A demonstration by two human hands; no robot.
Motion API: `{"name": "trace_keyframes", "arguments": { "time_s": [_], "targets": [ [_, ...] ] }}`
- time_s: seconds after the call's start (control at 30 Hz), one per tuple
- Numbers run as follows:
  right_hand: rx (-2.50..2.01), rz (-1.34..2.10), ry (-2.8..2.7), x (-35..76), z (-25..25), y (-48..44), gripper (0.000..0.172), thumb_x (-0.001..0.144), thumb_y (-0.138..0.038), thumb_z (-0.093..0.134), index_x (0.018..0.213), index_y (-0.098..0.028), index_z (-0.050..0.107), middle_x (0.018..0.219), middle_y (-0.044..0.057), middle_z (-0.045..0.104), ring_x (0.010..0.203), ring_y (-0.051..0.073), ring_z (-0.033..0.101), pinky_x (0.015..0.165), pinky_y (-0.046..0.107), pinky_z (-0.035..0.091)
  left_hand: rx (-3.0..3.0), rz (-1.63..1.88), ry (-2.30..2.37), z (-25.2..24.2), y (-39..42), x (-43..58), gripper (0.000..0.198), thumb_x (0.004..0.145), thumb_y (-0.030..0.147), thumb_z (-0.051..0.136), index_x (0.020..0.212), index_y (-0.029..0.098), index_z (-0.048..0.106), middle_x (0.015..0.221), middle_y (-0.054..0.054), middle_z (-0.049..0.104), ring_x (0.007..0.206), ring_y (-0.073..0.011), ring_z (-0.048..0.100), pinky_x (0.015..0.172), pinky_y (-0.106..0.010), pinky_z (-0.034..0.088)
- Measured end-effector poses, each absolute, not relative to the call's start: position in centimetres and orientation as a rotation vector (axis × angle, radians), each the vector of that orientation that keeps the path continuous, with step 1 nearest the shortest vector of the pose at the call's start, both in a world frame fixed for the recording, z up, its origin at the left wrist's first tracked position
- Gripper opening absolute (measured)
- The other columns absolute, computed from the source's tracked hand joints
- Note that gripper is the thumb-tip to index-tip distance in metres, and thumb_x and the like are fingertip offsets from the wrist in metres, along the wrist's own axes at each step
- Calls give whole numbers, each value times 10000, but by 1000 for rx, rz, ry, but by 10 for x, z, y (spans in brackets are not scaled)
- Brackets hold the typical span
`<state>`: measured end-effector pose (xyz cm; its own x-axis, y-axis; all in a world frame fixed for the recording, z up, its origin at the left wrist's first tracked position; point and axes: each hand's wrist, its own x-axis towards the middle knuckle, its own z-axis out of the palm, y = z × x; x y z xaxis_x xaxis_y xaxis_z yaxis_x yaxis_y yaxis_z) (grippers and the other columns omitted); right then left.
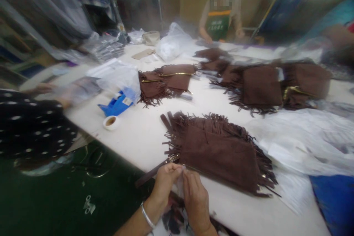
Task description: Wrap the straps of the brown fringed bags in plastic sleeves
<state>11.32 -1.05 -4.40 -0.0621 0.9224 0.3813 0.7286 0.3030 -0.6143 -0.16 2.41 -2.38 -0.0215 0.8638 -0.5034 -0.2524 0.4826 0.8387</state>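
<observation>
At the table's near edge, my left hand (166,180) and my right hand (195,195) meet with fingertips pinched together. Between them hangs a thin whitish piece (179,186), see-through like plastic film; blur hides its exact kind. Just beyond my fingers lies a dark brown fringed bag (218,153), flat on the table, with a gold zipper along its near edge. Its strap (149,175) sticks out to the left, over the table edge, from metal fittings (173,158) close to my left hand.
A blue tape dispenser (117,104) and a tape roll (111,122) sit at the left. More brown fringed bags (261,86) lie farther back, and plastic bags (301,143) at the right. A person in a dotted sleeve (33,125) is at left; another person (219,22) stands across the table.
</observation>
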Motion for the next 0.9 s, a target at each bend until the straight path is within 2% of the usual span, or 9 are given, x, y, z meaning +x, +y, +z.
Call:
{"name": "trace_keyframes", "arguments": {
  "time_s": [0.13,0.27,0.43,0.5,0.7,0.9],
  "targets": [
    [-1460,529,-1729,115,-35,-10,259,964,-195,390,1066,-205,628,911,80,634,880,195,627,788,300,514,382,999,1178,-26,25,-2,250,631,286,811,762,125,671,739,-54,668,672,-148,599,645,-247,450],
    [-1466,825,-1503,120,-25,-7,247,950,-288,432,1019,-220,660,972,73,663,922,205,625,823,308,496,410,1042,1209,-26,24,5,242,645,286,801,759,130,655,692,-40,653,657,-151,609,643,-249,462],
    [-1640,1185,-1087,120,-28,-4,308,891,-464,510,924,-191,647,741,36,679,591,175,593,565,261,476,540,1082,1317,-31,24,12,211,673,299,761,740,151,625,655,-19,638,553,-132,570,561,-239,439],
    [-1678,1177,-1057,117,-30,-5,320,884,-482,514,909,-187,635,711,35,676,577,178,592,560,262,468,570,1082,1353,-33,24,14,183,687,287,735,740,155,620,663,-20,637,571,-142,581,563,-241,441],
    [-1670,932,-1220,111,-33,-8,263,908,-422,501,929,-195,633,887,65,700,802,205,645,733,285,489,659,1110,1463,-30,25,17,143,702,269,693,753,151,631,692,-23,639,639,-148,583,607,-238,444],
    [-1496,695,-1514,115,-38,-10,210,962,-259,419,1043,-207,605,948,56,661,887,176,628,793,283,492,650,1139,1444,-26,25,20,165,707,284,693,755,143,623,687,-22,628,640,-152,563,607,-253,444]
  ]
}}
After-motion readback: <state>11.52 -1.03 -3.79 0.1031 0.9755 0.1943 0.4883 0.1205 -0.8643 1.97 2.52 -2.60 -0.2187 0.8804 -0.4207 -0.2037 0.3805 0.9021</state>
